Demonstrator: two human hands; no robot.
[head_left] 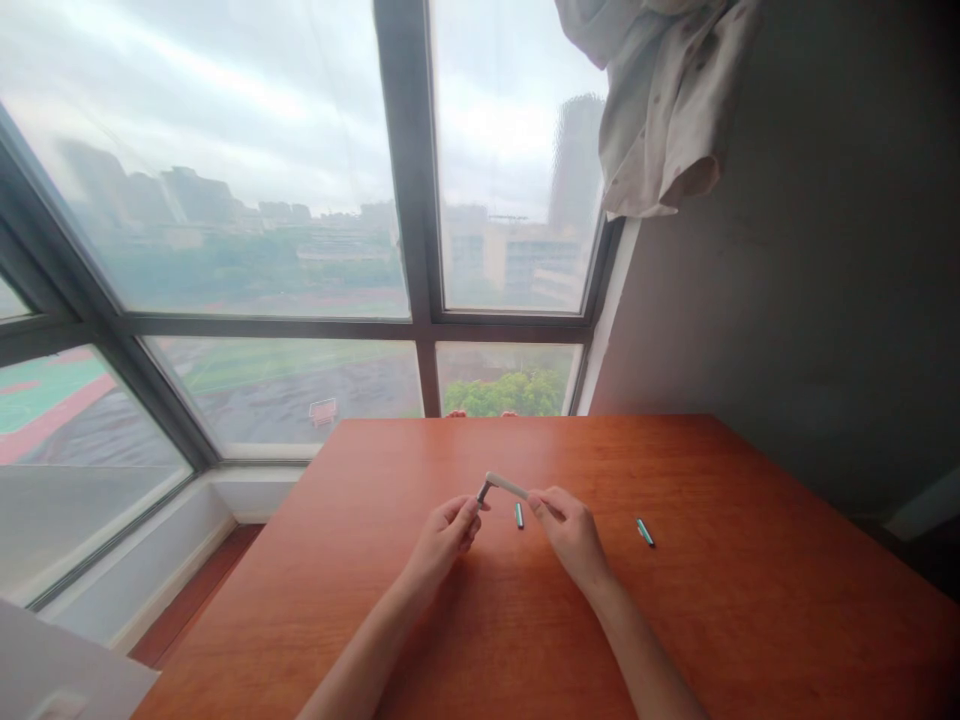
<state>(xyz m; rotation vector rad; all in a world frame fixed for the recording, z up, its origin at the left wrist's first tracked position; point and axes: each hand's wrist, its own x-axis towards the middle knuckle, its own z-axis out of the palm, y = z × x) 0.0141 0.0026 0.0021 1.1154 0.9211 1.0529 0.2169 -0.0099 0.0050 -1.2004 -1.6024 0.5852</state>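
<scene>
My two hands meet over the middle of a reddish wooden table [750, 620]. Between them is a small pale stick-shaped object [506, 486] with a darker end piece [483, 492]. My right hand [570, 528] pinches the pale end, and my left hand [448, 535] pinches the dark end. Just below the object, a short teal and dark cylinder [519, 515] lies on the table between my hands. A second teal cylinder [645, 532] lies to the right of my right hand.
A large window with dark frames [409, 200] stands beyond the table's far edge, showing buildings and trees outside. A pale curtain [660, 110] hangs bunched at the top right. A grey wall [810, 280] runs along the right side.
</scene>
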